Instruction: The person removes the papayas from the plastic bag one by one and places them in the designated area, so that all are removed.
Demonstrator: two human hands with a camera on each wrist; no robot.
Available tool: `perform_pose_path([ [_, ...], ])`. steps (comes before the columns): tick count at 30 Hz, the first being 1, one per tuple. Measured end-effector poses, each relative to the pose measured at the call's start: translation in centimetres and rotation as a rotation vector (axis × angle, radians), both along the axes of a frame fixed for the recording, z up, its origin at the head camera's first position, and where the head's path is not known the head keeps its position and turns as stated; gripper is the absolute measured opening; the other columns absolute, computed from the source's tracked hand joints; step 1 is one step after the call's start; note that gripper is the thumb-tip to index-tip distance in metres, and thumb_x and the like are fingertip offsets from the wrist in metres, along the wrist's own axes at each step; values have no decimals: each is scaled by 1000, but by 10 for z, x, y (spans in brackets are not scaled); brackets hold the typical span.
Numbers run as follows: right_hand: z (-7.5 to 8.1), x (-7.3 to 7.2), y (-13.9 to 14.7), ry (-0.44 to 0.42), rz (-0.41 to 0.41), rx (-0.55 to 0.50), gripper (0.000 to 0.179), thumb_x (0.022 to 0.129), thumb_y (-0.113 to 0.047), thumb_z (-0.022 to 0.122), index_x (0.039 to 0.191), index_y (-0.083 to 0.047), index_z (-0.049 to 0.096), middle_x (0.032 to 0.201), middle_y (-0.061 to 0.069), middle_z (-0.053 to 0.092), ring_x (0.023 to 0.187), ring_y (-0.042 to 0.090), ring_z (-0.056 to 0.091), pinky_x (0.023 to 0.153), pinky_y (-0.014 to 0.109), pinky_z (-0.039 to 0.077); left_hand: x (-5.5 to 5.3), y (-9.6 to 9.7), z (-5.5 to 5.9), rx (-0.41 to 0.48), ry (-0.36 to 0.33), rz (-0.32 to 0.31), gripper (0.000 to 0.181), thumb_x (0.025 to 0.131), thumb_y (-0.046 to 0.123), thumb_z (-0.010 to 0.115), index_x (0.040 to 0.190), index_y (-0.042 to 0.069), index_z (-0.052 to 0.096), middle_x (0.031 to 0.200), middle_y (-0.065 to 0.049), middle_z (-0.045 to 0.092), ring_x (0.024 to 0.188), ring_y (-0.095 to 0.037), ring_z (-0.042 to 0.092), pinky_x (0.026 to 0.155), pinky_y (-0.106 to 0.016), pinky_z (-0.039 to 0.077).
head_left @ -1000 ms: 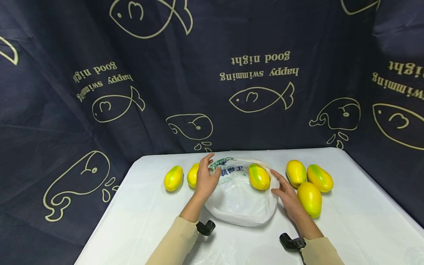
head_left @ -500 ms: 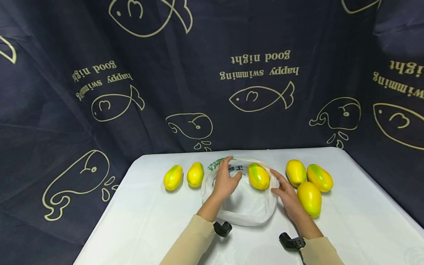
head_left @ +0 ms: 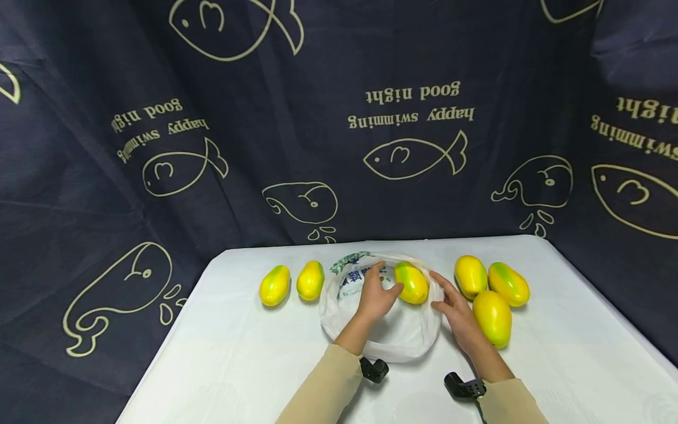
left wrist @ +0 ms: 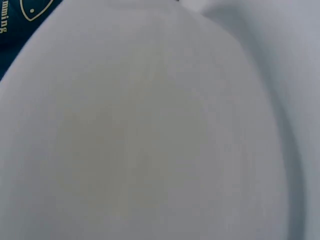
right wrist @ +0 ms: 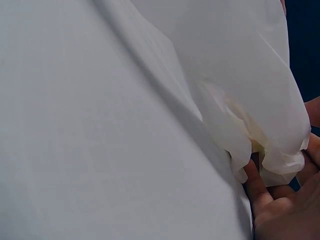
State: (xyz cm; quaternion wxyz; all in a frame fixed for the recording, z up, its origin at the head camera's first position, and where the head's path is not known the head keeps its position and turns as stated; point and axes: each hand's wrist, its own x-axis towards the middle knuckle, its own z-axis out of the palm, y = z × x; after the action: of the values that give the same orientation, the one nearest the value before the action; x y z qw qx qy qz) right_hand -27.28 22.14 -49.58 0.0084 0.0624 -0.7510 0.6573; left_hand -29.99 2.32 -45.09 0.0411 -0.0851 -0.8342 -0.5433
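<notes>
A white plastic bag (head_left: 392,353) with green and blue print stands on the table, its mouth spread wide. Inside the mouth, toward the right, sits a yellow-green mango (head_left: 413,284). My left hand (head_left: 376,300) reaches over the bag's near side, fingers loosely bent and thumb tip right at the mango's left side. At the right rim my right hand (head_left: 462,318) pinches the plastic between thumb and fingers. The right wrist view shows the bunched bag edge (right wrist: 282,162) in those fingers (right wrist: 257,182). White bag wall (left wrist: 150,125) fills most of the left wrist view, where the left hand is hidden.
Two mangoes, one outer (head_left: 275,286) and one nearer the bag (head_left: 310,281), lie left of it. Three more, at the back (head_left: 471,277), right (head_left: 509,284) and front (head_left: 492,318), cluster beside my right hand. A dark printed curtain (head_left: 296,118) hangs behind the white table (head_left: 228,353).
My left hand has moved right, from the bag's left rim across its mouth to the mango inside, uncovering the mango left of the bag. The right hand keeps its place.
</notes>
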Motion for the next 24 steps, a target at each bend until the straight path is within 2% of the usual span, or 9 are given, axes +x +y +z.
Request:
perform_pose_path([
  [9, 2, 2, -1, 17, -8, 7, 70, 94, 0, 50, 158, -16, 29, 169, 7, 14, 157, 31, 7, 126, 56, 7, 1, 16, -6, 2, -61, 13, 73, 88, 24, 73, 148, 2, 38, 146, -25, 43, 129, -41, 53, 105, -49, 50],
  [18, 2, 1, -2, 29, -8, 11, 68, 94, 1, 50, 157, -14, 30, 169, 9, 17, 157, 31, 7, 126, 57, 4, 1, 24, -14, 5, -64, 45, 72, 82, 21, 80, 143, 2, 45, 138, -25, 49, 109, -29, 60, 94, -40, 54],
  [24, 2, 1, -2, 29, -7, 9, 68, 93, 2, 51, 157, -12, 32, 168, 9, 19, 157, 31, 6, 126, 58, 3, 0, 29, -19, -9, -52, 71, 72, 79, 22, 83, 138, 3, 48, 134, -22, 53, 114, -30, 60, 100, -43, 52],
])
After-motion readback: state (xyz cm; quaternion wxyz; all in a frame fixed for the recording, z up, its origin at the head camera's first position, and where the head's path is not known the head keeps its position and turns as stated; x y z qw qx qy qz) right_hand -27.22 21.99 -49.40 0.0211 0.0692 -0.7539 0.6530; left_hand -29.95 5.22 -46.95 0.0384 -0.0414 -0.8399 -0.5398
